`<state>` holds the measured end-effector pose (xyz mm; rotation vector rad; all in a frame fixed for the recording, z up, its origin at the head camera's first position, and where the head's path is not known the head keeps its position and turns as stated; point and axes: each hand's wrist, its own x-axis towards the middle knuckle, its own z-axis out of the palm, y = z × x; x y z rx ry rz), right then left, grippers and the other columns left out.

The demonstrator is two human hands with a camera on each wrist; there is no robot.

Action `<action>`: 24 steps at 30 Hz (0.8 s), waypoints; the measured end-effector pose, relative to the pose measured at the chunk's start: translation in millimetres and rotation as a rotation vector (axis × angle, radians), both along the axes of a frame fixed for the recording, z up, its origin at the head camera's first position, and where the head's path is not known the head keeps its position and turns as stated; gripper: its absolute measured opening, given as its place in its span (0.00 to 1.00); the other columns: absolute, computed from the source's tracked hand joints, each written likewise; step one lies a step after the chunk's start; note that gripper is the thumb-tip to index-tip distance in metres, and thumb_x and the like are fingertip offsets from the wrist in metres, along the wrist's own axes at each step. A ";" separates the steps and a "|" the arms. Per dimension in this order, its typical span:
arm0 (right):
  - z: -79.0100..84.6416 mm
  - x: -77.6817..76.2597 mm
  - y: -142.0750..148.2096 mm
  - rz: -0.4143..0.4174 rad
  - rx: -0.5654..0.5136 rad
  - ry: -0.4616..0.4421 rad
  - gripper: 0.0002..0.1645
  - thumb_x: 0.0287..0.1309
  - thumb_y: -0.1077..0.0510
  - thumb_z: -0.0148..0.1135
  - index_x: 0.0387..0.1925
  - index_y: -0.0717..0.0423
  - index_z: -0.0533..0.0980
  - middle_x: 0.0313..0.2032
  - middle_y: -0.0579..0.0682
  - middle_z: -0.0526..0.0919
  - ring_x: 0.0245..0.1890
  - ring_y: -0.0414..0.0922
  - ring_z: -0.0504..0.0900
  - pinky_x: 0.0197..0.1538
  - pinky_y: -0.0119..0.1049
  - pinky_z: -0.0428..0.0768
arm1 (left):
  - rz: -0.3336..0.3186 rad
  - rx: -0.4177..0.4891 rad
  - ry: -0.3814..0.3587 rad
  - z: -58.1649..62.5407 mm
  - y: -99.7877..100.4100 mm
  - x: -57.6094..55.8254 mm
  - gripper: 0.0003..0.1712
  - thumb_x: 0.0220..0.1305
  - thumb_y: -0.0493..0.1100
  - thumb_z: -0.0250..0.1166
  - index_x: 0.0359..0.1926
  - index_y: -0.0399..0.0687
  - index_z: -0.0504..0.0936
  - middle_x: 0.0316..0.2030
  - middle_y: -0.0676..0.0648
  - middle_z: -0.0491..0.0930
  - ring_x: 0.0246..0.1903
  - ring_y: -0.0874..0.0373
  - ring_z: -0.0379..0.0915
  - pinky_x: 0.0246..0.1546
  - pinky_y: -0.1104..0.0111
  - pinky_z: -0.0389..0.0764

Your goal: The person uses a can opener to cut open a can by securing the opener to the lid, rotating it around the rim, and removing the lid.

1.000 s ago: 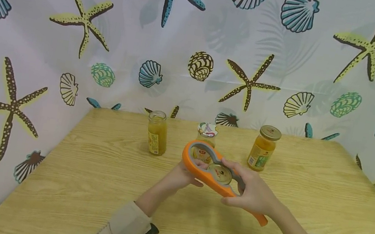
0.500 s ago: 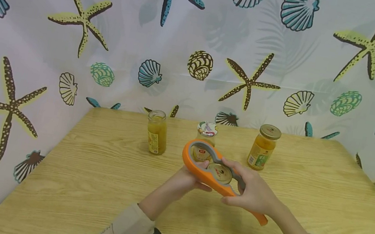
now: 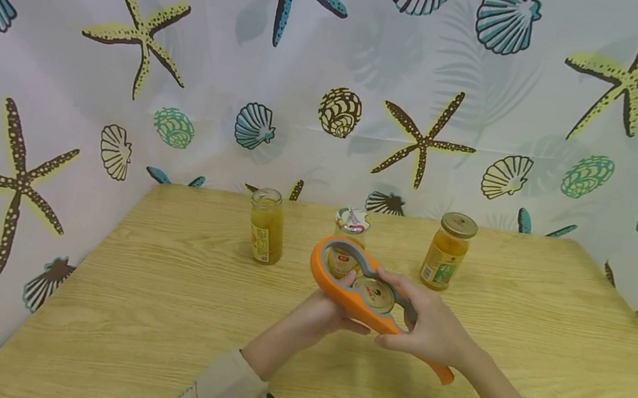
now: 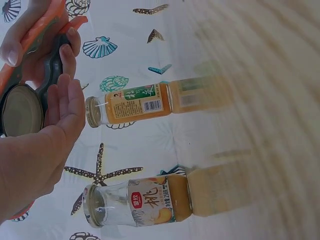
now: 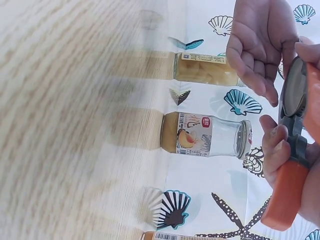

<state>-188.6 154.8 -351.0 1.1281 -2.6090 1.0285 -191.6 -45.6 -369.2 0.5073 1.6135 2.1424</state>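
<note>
While right grip [image 3: 431, 322] holds orange opener [image 3: 362, 310] with lid [image 3: 375, 295] inside, left grip [image 3: 325, 314] lies beside it, fingers loose.

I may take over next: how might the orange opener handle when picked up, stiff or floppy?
The orange opener looks stiff, as its thick loop juts past the right hand without sagging. It probably won't roll much, being long rather than round. The lid between its arms might drop out if the grip loosens.

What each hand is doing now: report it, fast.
Left hand: open, gripping nothing.
Right hand: closed, holding the opener with a lid in it.
</note>
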 end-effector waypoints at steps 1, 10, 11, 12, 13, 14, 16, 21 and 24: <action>-0.3 -0.1 0.1 0.004 -0.006 -0.004 0.48 0.40 0.54 0.73 0.64 0.57 0.61 0.54 0.53 0.74 0.45 0.44 0.75 0.44 0.37 0.77 | -0.007 0.008 -0.001 -0.1 0.4 0.6 0.27 0.74 0.51 0.33 0.65 0.41 0.57 0.55 0.37 0.70 0.42 0.57 0.75 0.38 0.64 0.77; -0.3 1.2 -0.3 0.017 -0.040 -0.002 0.48 0.38 0.58 0.73 0.63 0.60 0.61 0.55 0.55 0.73 0.50 0.49 0.74 0.46 0.40 0.77 | -0.064 0.153 -0.072 -0.1 3.4 3.6 0.26 0.74 0.50 0.31 0.66 0.42 0.54 0.51 0.44 0.72 0.43 0.54 0.75 0.40 0.61 0.77; -0.6 1.1 -0.5 0.012 -0.036 0.004 0.48 0.38 0.58 0.73 0.63 0.59 0.61 0.55 0.55 0.73 0.49 0.48 0.75 0.46 0.40 0.77 | -0.074 0.175 -0.082 -0.1 3.7 3.8 0.26 0.74 0.50 0.31 0.65 0.42 0.55 0.49 0.45 0.73 0.42 0.55 0.75 0.40 0.61 0.77; -0.8 1.0 -0.7 0.009 -0.034 0.008 0.48 0.39 0.57 0.73 0.63 0.59 0.61 0.55 0.54 0.73 0.49 0.47 0.74 0.46 0.40 0.77 | -0.083 0.191 -0.094 -0.2 4.0 4.0 0.26 0.74 0.51 0.32 0.65 0.43 0.56 0.47 0.47 0.74 0.41 0.55 0.75 0.40 0.62 0.77; -1.0 0.8 -1.0 0.008 -0.033 0.010 0.48 0.39 0.57 0.73 0.63 0.59 0.61 0.55 0.54 0.73 0.49 0.47 0.74 0.46 0.41 0.76 | -0.092 0.209 -0.108 -0.4 4.2 4.1 0.25 0.74 0.51 0.33 0.64 0.43 0.57 0.45 0.49 0.74 0.41 0.56 0.76 0.40 0.62 0.76; -1.4 0.6 -1.3 0.005 -0.031 0.011 0.48 0.39 0.57 0.73 0.63 0.58 0.62 0.55 0.53 0.73 0.48 0.46 0.74 0.46 0.40 0.76 | -0.098 0.227 -0.125 -0.4 4.4 4.3 0.25 0.73 0.52 0.34 0.63 0.45 0.58 0.44 0.50 0.75 0.40 0.57 0.76 0.39 0.63 0.76; -1.9 0.0 -1.9 0.005 -0.031 0.011 0.48 0.39 0.56 0.73 0.64 0.57 0.62 0.54 0.53 0.73 0.47 0.44 0.74 0.45 0.39 0.76 | -0.105 0.255 -0.152 0.1 4.6 5.0 0.23 0.73 0.53 0.37 0.61 0.47 0.60 0.42 0.51 0.75 0.39 0.57 0.76 0.39 0.64 0.76; -1.9 0.2 -2.6 0.016 -0.042 0.002 0.48 0.39 0.55 0.73 0.64 0.56 0.62 0.55 0.52 0.73 0.47 0.43 0.74 0.45 0.36 0.76 | -0.092 0.277 -0.189 2.5 5.7 6.3 0.22 0.72 0.54 0.39 0.59 0.47 0.62 0.42 0.51 0.74 0.39 0.58 0.76 0.40 0.64 0.75; -2.1 0.5 -2.3 0.017 -0.046 -0.005 0.48 0.39 0.56 0.73 0.64 0.56 0.62 0.56 0.52 0.72 0.48 0.44 0.74 0.45 0.36 0.75 | -0.077 0.274 -0.199 3.6 6.7 7.0 0.23 0.72 0.54 0.38 0.60 0.47 0.60 0.44 0.50 0.73 0.41 0.57 0.75 0.42 0.63 0.74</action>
